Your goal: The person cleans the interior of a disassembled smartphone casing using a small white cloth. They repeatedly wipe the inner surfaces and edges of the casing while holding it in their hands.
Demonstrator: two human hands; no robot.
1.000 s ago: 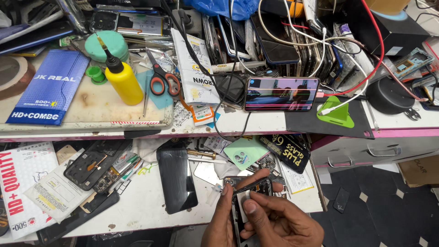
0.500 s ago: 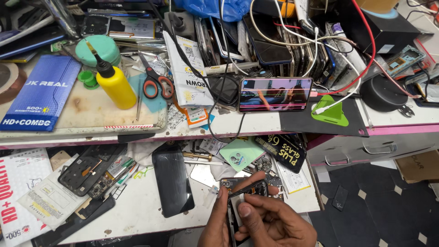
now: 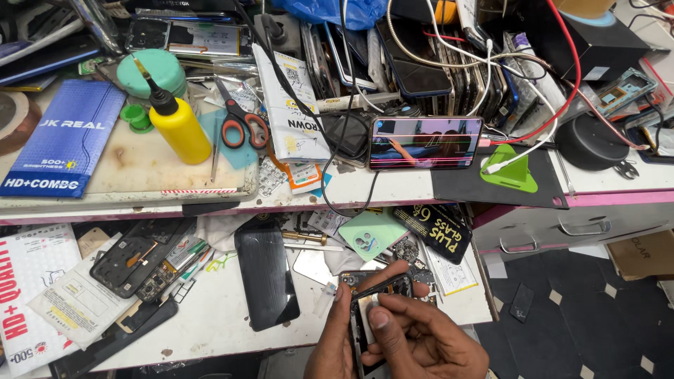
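The surface point(image 3: 210, 330) is crowded. At its near edge the left hand point(image 3: 337, 351) cradles an opened phone point(image 3: 372, 291), fingers wrapped round its side; the right hand point(image 3: 428, 337) pinches a thin dark strip point(image 3: 375, 289) against the phone's top, thumb and forefinger pressed together. A good grip here looks steady and low, the strip lifted gently so nothing tears. Just left lies a black screen point(image 3: 265, 277); a green cover point(image 3: 371, 235) sits beyond. On the shelf above stand a lit phone point(image 3: 425, 142), a yellow bottle point(image 3: 179, 126) and scissors point(image 3: 242, 123), well apart.
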